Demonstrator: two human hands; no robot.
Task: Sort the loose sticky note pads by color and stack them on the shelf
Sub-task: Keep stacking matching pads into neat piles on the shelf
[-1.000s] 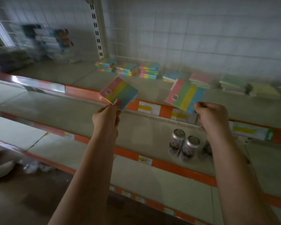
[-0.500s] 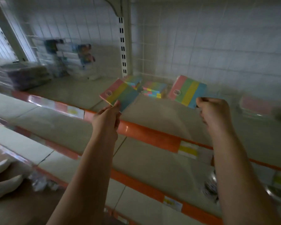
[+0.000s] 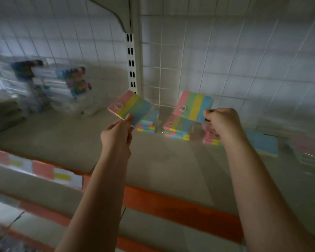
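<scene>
Pinching flat, rectangular, pastel-striped sticky note pads, both held above the shelf [image 3: 65,142]: left hand [image 3: 117,135] fingers on left pad [image 3: 130,108], stripes tilted up-left; right hand [image 3: 224,124] fingers on right pad [image 3: 194,106], stripes near upright.

Pretty dim shot overall, we're looking at a murky, greyish scene with no hard shadows anywhere. The tiled wall [image 3: 244,57] at the upper right is the palest patch, while the corners fall off dark. Motion blur smears nearly everything: the clear packets [image 3: 49,88] at the left are streaky, and the shelf [image 3: 171,160] edge labels at the lower left are just mush. The far right stacks ghost out too. Wide-angle bending curves the upright post [image 3: 133,51] and the wall grid lines near the edges.
</scene>
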